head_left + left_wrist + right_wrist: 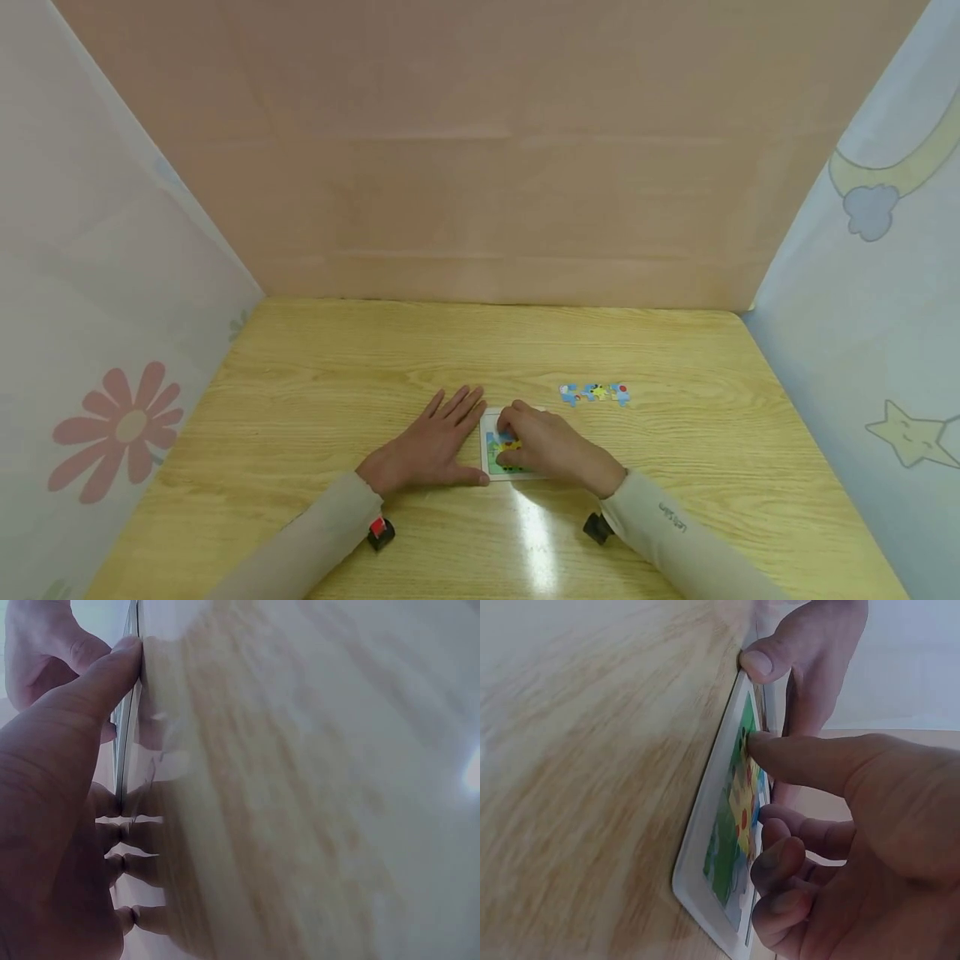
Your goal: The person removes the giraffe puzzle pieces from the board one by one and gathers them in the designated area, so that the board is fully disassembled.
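Observation:
A small jigsaw puzzle in a white-framed tray (485,467) lies on the table, its picture (741,802) in green, yellow and blue. My left hand (435,440) lies palm down to its left with fingers spread, and its thumb (112,671) presses at the tray's near left corner. My right hand (551,442) is over the tray and covers its right part. Its thumb and index finger curve down onto a yellow puzzle piece (512,445) in the picture, and its other fingers are curled in. Part of that piece is hidden beneath the fingers.
Several loose puzzle pieces (598,392) lie in a row on the wooden table (337,350), beyond the tray to the right. A tan back panel (487,183) stands at the far edge, with patterned cloth walls (112,275) on both sides.

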### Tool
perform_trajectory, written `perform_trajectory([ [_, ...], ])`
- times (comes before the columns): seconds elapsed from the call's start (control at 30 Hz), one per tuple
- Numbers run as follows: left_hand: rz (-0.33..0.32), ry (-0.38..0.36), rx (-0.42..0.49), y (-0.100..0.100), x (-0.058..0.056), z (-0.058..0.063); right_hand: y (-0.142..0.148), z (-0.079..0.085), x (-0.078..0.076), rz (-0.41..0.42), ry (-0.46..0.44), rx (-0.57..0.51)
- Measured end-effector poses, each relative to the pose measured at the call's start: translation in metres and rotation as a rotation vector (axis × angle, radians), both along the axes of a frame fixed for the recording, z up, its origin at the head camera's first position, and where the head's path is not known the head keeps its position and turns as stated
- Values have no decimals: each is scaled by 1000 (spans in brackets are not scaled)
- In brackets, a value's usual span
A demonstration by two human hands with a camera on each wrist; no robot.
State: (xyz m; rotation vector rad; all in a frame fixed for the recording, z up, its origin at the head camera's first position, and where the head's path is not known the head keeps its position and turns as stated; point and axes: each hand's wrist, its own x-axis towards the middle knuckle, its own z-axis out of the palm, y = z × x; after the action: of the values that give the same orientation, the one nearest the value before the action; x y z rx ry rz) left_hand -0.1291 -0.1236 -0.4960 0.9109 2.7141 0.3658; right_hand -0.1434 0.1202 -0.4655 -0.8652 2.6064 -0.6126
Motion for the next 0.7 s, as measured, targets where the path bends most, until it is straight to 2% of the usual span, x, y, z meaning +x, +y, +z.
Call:
perform_trajectory([
  [0.43, -8, -3, 22, 0, -1, 1, -2, 1, -6, -70, -115, -57],
  [0.7, -7, 2, 23, 1, -2, -3, -1, -2, -7, -48, -60, -80],
])
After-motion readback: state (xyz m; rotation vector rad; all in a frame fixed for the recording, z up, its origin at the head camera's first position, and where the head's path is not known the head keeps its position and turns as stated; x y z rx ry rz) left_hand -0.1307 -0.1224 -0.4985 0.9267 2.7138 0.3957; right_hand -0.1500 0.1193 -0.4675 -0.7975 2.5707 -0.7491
